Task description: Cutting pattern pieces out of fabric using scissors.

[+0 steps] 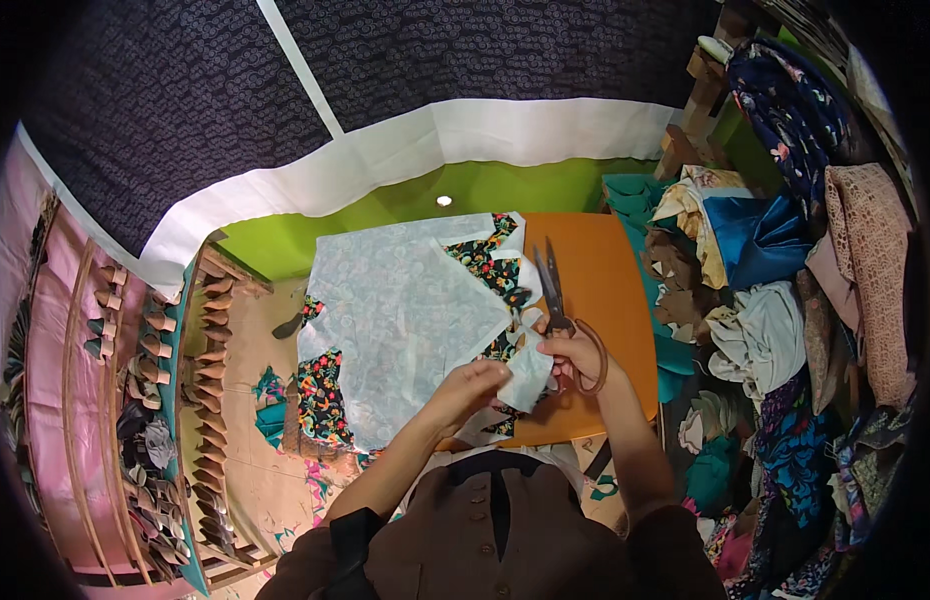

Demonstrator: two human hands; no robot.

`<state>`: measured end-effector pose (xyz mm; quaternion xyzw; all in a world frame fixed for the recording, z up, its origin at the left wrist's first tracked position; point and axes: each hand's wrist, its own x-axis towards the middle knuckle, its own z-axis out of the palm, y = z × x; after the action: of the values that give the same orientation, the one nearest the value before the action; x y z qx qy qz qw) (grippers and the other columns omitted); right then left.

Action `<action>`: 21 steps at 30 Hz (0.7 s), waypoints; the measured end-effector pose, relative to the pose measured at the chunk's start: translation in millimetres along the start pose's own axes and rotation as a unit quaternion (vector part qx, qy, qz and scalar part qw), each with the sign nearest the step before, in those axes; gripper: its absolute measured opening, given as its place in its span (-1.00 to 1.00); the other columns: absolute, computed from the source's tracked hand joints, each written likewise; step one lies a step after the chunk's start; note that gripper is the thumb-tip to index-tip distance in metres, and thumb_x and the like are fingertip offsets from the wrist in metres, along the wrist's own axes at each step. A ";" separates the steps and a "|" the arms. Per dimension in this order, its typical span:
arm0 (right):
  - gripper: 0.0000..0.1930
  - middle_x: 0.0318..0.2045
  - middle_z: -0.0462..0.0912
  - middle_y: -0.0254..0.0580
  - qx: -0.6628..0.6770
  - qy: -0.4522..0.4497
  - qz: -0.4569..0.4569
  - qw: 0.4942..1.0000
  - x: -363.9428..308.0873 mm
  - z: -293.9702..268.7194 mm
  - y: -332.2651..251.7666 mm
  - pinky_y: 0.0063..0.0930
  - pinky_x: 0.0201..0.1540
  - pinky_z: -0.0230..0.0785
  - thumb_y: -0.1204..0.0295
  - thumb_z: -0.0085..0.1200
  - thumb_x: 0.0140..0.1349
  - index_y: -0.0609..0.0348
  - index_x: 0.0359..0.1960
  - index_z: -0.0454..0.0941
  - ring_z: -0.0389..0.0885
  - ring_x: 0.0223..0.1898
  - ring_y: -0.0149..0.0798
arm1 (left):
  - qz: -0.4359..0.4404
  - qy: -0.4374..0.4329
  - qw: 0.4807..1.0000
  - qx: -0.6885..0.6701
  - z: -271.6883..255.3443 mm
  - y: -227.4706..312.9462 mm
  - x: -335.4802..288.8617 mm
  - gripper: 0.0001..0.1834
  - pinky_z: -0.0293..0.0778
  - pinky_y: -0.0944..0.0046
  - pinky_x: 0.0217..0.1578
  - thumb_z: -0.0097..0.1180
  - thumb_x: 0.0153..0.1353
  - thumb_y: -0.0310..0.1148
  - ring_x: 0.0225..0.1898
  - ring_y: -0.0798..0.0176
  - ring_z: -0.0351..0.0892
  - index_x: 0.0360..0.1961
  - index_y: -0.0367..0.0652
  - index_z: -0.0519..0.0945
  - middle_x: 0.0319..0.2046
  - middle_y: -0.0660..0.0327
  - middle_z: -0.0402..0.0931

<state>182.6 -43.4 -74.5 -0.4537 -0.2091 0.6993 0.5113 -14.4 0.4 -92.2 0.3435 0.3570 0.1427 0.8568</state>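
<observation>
My right hand (577, 358) is closed round the handles of large dark scissors (551, 285), whose parted blades point away from me. Its thumb also lies on a small white fabric scrap (528, 378). At the scrap's left edge, my left hand (472, 392) has its fingers curled in and appears to pinch it. Beneath both hands, black floral fabric (325, 405) is spread on the orange table (590, 265). A big pale sheet (390, 310) covers most of that fabric, leaving floral parts showing at its sides.
Piled cloth (760, 335) crowds the right side. On the left stands a rack of shoe-shaped forms (213, 370) beside pink sheeting (70, 400). Fabric offcuts (272, 410) lie on the floor left of the table. Dark patterned cloth (485, 60) hangs beyond the table.
</observation>
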 end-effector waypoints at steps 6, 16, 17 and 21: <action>-0.81 -0.72 0.35 -0.48 -0.169 -0.025 -0.044 0.984 5.1 1.2 -13.9 -0.77 -0.74 0.09 0.49 0.08 -0.05 0.15 -0.37 0.39 0.28 -0.76 -0.60 | 0.005 -0.082 0.983 0.166 13.5 -0.8 5.4 -0.75 0.30 0.56 -0.42 0.10 0.05 -0.28 -0.46 0.58 0.37 -0.27 -0.17 0.49 -0.44 0.41 0.46; -0.79 -0.60 0.33 -0.41 -0.150 0.069 -0.037 0.986 -6.2 7.5 -3.6 -0.72 -0.61 0.16 0.25 -0.14 0.18 0.11 -0.34 0.27 0.26 -0.64 -0.57 | 0.111 0.052 0.989 -0.078 26.2 20.7 -7.5 -0.78 0.37 0.46 -0.29 0.07 0.05 -0.46 -0.35 0.45 0.42 -0.24 -0.19 0.40 -0.38 0.30 0.44; -0.77 -0.58 0.33 -0.41 -0.133 0.047 -0.061 0.988 -10.9 9.2 1.4 -0.72 -0.60 0.16 0.22 -0.17 0.19 0.12 -0.32 0.26 0.27 -0.63 -0.57 | 0.119 0.057 0.990 -0.055 22.5 24.7 -8.8 -0.76 0.37 0.51 -0.32 0.07 0.05 -0.46 -0.33 0.44 0.44 -0.23 -0.22 0.40 -0.32 0.24 0.46; -0.69 -0.50 0.30 -0.40 -0.093 -0.019 -0.085 0.992 -29.1 14.9 21.0 -0.69 -0.51 0.18 0.14 -0.25 0.22 0.14 -0.26 0.25 0.28 -0.54 -0.55 | 0.222 0.098 0.969 -0.043 25.3 32.2 -6.0 -0.76 0.35 0.49 -0.32 0.08 0.04 -0.46 -0.36 0.43 0.45 -0.23 -0.22 0.40 -0.35 0.23 0.46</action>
<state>160.8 -75.4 -70.7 -0.4666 -0.3208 0.6390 0.5207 -0.6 8.4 -54.0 0.3614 0.3478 0.3773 0.7785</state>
